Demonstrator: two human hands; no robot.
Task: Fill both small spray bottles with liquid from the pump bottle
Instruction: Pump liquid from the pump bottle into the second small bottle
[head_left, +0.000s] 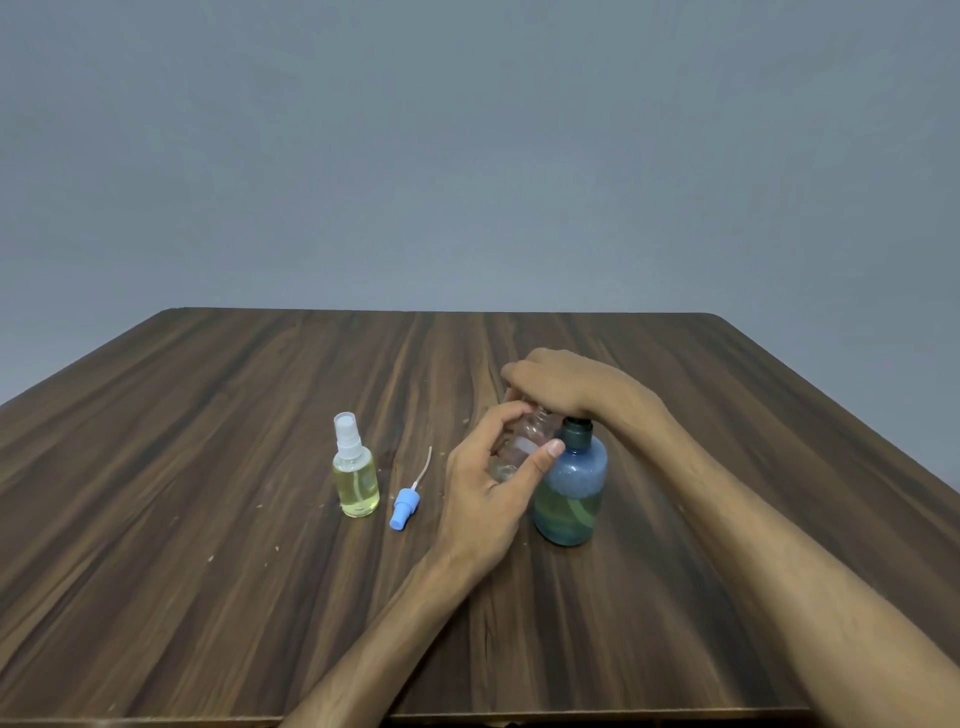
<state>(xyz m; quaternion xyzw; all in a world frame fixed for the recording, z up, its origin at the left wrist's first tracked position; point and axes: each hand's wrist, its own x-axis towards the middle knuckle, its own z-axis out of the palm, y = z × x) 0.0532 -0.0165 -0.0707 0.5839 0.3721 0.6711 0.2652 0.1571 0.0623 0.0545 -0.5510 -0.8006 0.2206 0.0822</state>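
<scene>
- Our left hand (488, 499) grips the small clear plastic spray bottle (522, 447), uncapped, tilted under the pump spout.
- Our right hand (563, 384) presses flat on the blue translucent pump bottle (571, 493).
- Filled yellow spray bottle (356, 480) and blue sprayer cap (405, 506) parked left on the table.

1. Table (260, 571): dark wood-grain top, matt, smooth, scattered with pale specks.
2. Pump bottle (571, 493): translucent blue plastic, slightly glossy; dark matt collar.
3. Capped spray bottle (356, 480): clear glossy plastic, white plastic sprayer.
4. Loose spray head (404, 506): pale blue plastic, thin translucent tube.
5. Wall (467, 156): flat matt grey.
</scene>
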